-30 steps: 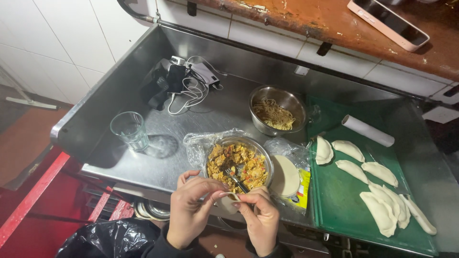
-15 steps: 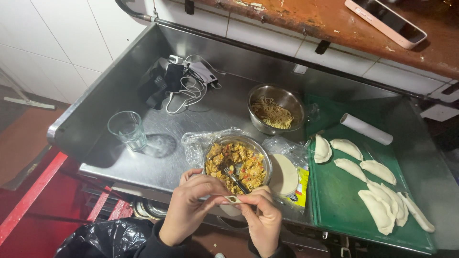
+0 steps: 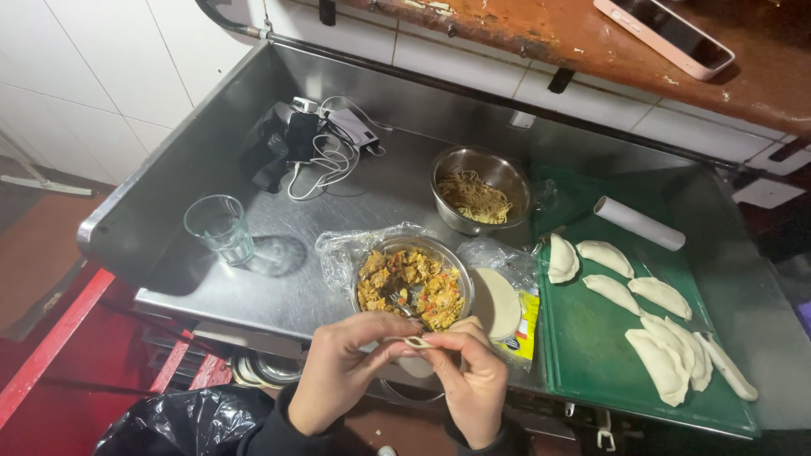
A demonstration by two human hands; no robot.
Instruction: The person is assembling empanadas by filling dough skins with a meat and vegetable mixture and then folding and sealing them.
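We read the scene from left to right; a clear drinking glass (image 3: 221, 228) stands on the steel bench (image 3: 287, 287), well apart from both hands; behind it lies a dark device with coiled white cables (image 3: 317, 148).

Our left hand (image 3: 342, 371) sits at the near edge of the bench, fingers curled and pressed together at the tips, pinching the left end of a folded dough piece (image 3: 416, 342); our right hand (image 3: 473, 380) mirrors it, thumb and forefinger pinching the right end; neither hand is spread.

The dough piece is held between the two hands, just in front of and below the bowl of chopped filling (image 3: 411, 279); its long axis runs across us, left to right, so each hand meets one end and both are equally near; the seam faces up, as far as we can tell, since the piece is small and partly hidden by fingertips.

A utensil handle rests in the filling bowl; just beside that bowl to the right lies a stack of round dough discs (image 3: 497, 302) in clear wrap; behind stands a second metal bowl holding noodles (image 3: 477, 196).

Further right, the green board (image 3: 591, 338) carries a row of finished folded dumplings (image 3: 650, 329) and a pale rolling pin (image 3: 639, 224); the board lies to the right of the right hand, making that hand the nearer one to it.
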